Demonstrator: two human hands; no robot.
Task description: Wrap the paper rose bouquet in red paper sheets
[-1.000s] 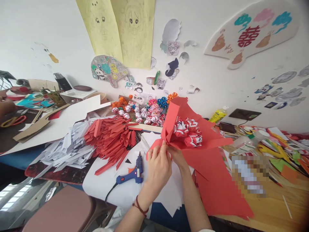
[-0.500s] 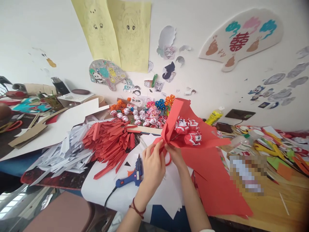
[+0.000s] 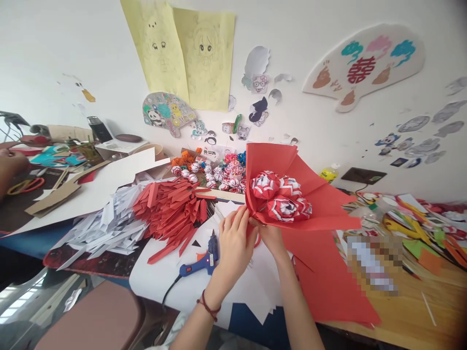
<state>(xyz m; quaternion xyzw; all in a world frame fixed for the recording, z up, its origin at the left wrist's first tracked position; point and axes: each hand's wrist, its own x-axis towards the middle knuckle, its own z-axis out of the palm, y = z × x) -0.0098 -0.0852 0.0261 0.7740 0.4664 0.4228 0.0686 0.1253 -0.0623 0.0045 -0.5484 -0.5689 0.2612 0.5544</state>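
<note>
Several red-and-white folded paper flowers (image 3: 288, 204) sit inside a sheet of red wrapping paper (image 3: 273, 158) that flares out to the right. My left hand (image 3: 235, 238) pinches the gathered base of this bouquet from the left, fingers pressed together on the red paper. Below the flowers, my right hand (image 3: 268, 238) grips the same base; its fingers are partly hidden under the paper. The handle loop of red scissors (image 3: 257, 240) shows between my hands. Close to my left wrist lies a blue hot glue gun (image 3: 200, 265) on white paper.
Piles of red paper strips (image 3: 171, 209) and white paper strips (image 3: 113, 223) lie to the left. Finished paper flowers (image 3: 219, 177) stand by the wall. A flat red sheet (image 3: 328, 277) covers the right front. Another person's hand (image 3: 12, 167) is at far left, near scissors (image 3: 26, 185).
The bouquet has turned and tipped toward me, so more of the flowers shows and the paper opens wider. Both hands keep their hold. The view has shifted slightly.
</note>
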